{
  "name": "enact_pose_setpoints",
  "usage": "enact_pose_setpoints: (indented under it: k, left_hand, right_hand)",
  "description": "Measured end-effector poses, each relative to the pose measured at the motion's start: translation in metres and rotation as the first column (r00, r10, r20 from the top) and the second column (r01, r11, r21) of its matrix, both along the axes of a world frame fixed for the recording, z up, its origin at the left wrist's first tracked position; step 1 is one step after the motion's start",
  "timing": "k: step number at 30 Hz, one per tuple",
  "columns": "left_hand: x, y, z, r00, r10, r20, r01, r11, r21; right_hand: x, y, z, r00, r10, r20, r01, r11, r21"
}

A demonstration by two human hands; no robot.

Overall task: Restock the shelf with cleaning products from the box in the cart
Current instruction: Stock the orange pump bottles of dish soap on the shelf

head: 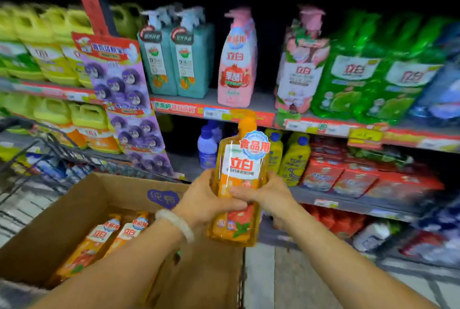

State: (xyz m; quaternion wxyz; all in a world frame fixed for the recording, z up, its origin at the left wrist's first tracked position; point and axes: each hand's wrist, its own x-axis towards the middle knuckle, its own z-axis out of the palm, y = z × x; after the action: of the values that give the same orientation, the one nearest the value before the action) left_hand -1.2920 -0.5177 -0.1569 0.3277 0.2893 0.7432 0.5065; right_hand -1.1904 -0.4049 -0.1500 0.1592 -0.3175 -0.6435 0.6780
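An orange pump bottle of dish soap (240,166) with a white and red label stands upright in the air in front of the shelf (249,103). My left hand (207,199) grips it from the left and my right hand (270,195) from the right, fingers across its front. Below lies an open cardboard box (62,221) in the cart (37,156), with two more orange bottles (104,239) lying in it. The middle shelf holds a pink pump bottle (236,59) and teal bottles (174,59), with a dark gap between the pink bottles.
Yellow jugs (49,47) fill the left shelves, and a hanging purple strip of packs (124,89) hangs beside them. Green refill bags (368,72) sit at the right. Lower down stand purple and yellow bottles (293,156) and red packs (348,179). Grey floor (286,278) lies below.
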Motion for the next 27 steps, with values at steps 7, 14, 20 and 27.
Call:
enact_pose_setpoints:
  k: [7, 14, 20, 27]
  left_hand:
    - [0.110, 0.090, 0.088, 0.973, -0.171, -0.155, 0.195, 0.968, 0.157]
    - [0.215, 0.174, 0.181, 0.875, -0.276, -0.397, 0.383, 0.897, 0.221]
    - [0.263, 0.240, 0.235, 0.822, -0.315, -0.475, 0.491, 0.814, 0.311]
    - [0.266, 0.332, 0.283, 0.808, -0.343, -0.479, 0.558, 0.706, 0.436]
  right_hand:
    - [0.143, 0.071, 0.103, 0.985, -0.082, -0.155, 0.115, 0.968, 0.221]
    - [0.263, 0.128, 0.184, 0.927, -0.266, -0.262, 0.349, 0.868, 0.354]
    - [0.314, 0.182, 0.238, 0.888, -0.361, -0.286, 0.456, 0.777, 0.435]
    - [0.325, 0.263, 0.296, 0.867, -0.374, -0.330, 0.497, 0.704, 0.507]
